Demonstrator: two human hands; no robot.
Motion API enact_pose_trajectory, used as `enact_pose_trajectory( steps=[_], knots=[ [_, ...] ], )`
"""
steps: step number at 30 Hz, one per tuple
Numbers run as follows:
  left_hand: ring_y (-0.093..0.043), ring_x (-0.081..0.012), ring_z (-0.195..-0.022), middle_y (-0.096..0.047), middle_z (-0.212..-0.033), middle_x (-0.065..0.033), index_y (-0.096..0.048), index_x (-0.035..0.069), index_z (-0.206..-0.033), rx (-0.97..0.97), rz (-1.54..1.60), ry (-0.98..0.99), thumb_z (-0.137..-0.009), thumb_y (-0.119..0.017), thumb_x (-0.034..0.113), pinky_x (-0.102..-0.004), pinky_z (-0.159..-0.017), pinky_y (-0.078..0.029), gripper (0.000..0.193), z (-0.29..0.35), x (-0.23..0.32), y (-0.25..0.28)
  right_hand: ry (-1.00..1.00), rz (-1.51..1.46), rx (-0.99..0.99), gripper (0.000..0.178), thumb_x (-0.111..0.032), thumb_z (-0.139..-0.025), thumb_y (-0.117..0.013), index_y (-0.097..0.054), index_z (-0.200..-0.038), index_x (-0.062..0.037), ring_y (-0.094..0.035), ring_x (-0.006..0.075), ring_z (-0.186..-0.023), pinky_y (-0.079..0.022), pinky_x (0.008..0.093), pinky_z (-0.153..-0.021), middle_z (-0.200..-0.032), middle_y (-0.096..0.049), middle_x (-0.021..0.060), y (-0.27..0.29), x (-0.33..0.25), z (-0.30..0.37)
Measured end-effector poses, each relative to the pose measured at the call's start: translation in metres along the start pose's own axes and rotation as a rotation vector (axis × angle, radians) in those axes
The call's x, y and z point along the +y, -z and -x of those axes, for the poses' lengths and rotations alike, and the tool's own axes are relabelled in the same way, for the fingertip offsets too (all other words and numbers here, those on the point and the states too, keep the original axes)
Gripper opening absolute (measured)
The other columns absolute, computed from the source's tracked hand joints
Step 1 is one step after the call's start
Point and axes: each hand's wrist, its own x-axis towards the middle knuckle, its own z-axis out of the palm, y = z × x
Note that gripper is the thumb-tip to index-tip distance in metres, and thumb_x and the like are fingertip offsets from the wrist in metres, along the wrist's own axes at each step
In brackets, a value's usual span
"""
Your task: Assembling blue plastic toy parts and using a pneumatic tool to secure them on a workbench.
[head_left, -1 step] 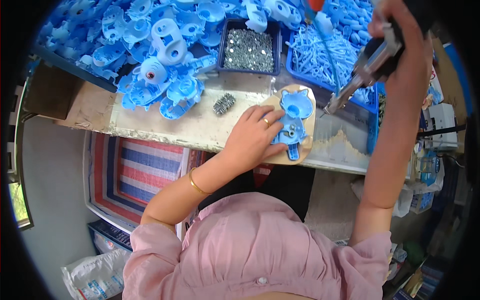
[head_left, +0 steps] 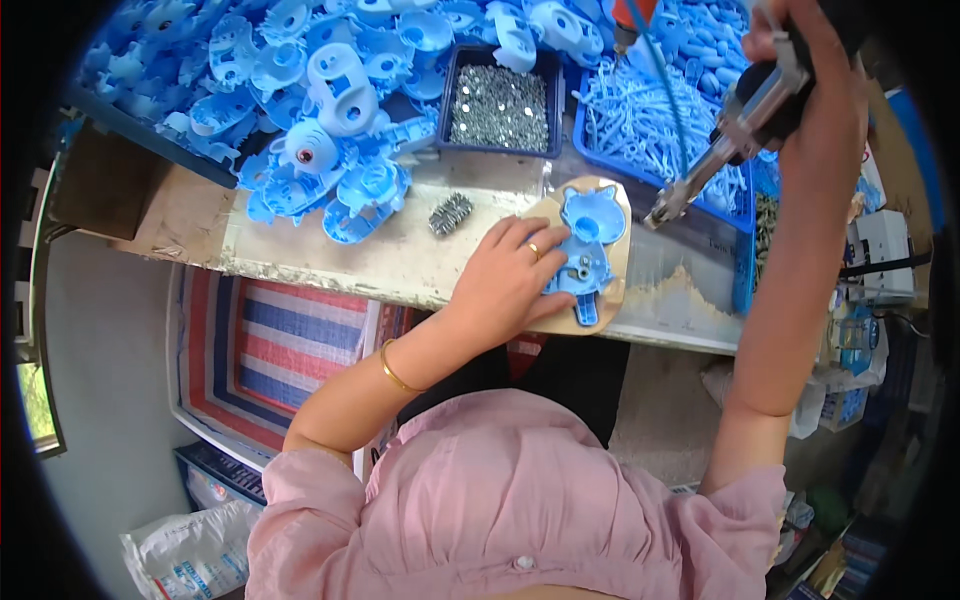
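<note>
A blue plastic toy shell (head_left: 592,216), shaped like an animal with a round eared head and a narrow handle below, lies hollow side up in a tan board holder (head_left: 612,292). Small metal parts show in its middle. My left hand (head_left: 510,272) rests over the shell's left side, fingers and thumb pressing on it and hiding part of it. Raised to the right, my right hand (head_left: 822,110) is wrapped around a screw gun (head_left: 745,125) with a long metal nose. Its tip points down and left, apart from the shell.
Behind the holder stand a dark tray of small metal screws (head_left: 498,105) and a blue basket of light-blue sticks (head_left: 640,115). Blue toy shells (head_left: 340,90) are heaped at the far left. A small clump of metal parts (head_left: 450,214) lies on the bench. A red-bodied tool (head_left: 632,18) hangs above.
The screw gun has shifted and turned slightly, its nose still clear of the shell. More of the hanging red tool shows. My left hand stays on the shell.
</note>
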Motion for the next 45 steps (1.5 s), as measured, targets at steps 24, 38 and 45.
enact_pose_trajectory(
  steps=[24, 38, 45],
  knots=[
    [-0.047, -0.0305, -0.131, -0.058, -0.134, -0.0107, -0.065, 0.004, -0.109, 0.024, -0.072, 0.044, -0.083, -0.073, 0.037, -0.0466, -0.111, -0.036, 0.043, 0.014, -0.002, -0.011, 0.116, -0.123, -0.094, 0.053, -0.011, -0.097, -0.066, -0.040, -0.142, -0.0012, -0.064, 0.0131, -0.086, -0.054, 0.0266, -0.075, -0.110, -0.061, 0.0090, -0.127, 0.032, 0.006],
    [-0.046, -0.0310, -0.133, -0.054, -0.140, -0.0107, -0.065, 0.006, -0.112, 0.009, -0.083, 0.044, -0.084, -0.073, 0.035, -0.0476, -0.111, -0.034, 0.041, 0.022, -0.002, -0.014, -0.124, 0.001, -0.373, 0.055, -0.033, -0.095, -0.070, -0.042, -0.132, -0.0033, -0.074, 0.0287, -0.097, -0.064, 0.0398, -0.077, -0.107, -0.065, 0.0140, -0.114, 0.017, -0.039],
    [-0.046, -0.0308, -0.133, -0.054, -0.139, -0.0105, -0.064, 0.005, -0.115, 0.005, -0.077, 0.034, -0.085, -0.073, 0.035, -0.0447, -0.109, -0.035, 0.043, 0.022, -0.002, -0.013, -0.208, 0.016, -0.426, 0.056, -0.035, -0.094, -0.071, -0.046, -0.128, 0.0012, -0.073, 0.0305, -0.101, -0.063, 0.0391, -0.081, -0.111, -0.066, 0.0169, -0.100, 0.016, -0.043]
  ],
)
